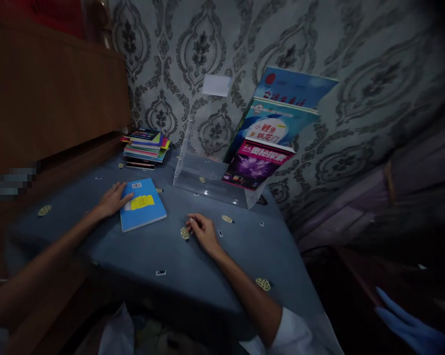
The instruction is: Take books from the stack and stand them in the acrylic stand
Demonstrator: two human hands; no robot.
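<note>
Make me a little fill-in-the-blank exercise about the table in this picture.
1. The left hand touches a ____ book with a yellow patch.
2. The right hand holds ____.
3. The clear stand displays ____ front covers.
4. The stacked books are to the ____ of the clear stand.

Missing words: blue; nothing; three; left.

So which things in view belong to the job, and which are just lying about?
Likely the job:
blue book, left hand on it
clear stand and the books on it
stack of books

Likely just about:
wooden cabinet
hanging fabric
blue item, lower right, unclear what
</note>
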